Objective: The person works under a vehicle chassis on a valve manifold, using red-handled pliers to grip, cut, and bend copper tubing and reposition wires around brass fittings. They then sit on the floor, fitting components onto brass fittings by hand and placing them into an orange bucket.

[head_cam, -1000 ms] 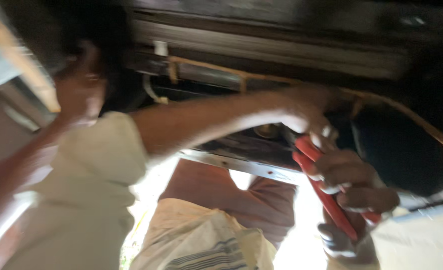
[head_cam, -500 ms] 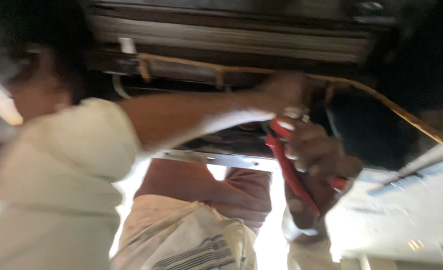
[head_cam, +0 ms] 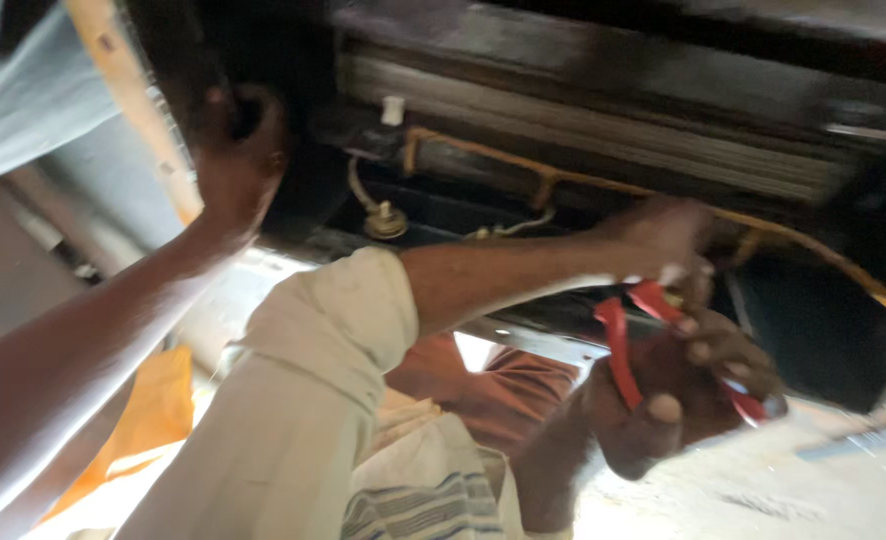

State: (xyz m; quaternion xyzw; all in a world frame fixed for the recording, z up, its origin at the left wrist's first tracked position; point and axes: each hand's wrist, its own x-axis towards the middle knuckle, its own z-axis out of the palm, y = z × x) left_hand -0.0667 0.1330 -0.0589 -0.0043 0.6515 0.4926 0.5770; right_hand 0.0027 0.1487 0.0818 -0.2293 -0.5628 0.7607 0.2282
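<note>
I look up at the dark underside of a vehicle (head_cam: 603, 90). My left hand (head_cam: 235, 160) reaches up at the left, its fingers curled on a dark frame edge. My right hand (head_cam: 683, 400) comes up from below at the right and grips red-handled pliers (head_cam: 615, 350), jaws pointing up toward the frame. A co-worker's hand (head_cam: 663, 232) reaches across from the left and touches the spot just above the pliers. That arm comes out of a cream sleeve (head_cam: 333, 320). The image is blurred, so what the pliers' jaws hold is unclear.
An orange-yellow line (head_cam: 563, 180) runs along the underside toward the right. A round metal fitting (head_cam: 385, 222) hangs near the middle. Below lie a striped cloth (head_cam: 423, 500), a brown-orange garment (head_cam: 523, 380) and orange fabric (head_cam: 153, 410). Bright ground shows at the lower right.
The view has swung, so the co-worker's head is out of frame and my left arm shows fully. My right hand with the pliers stays under the co-worker's hand.
</note>
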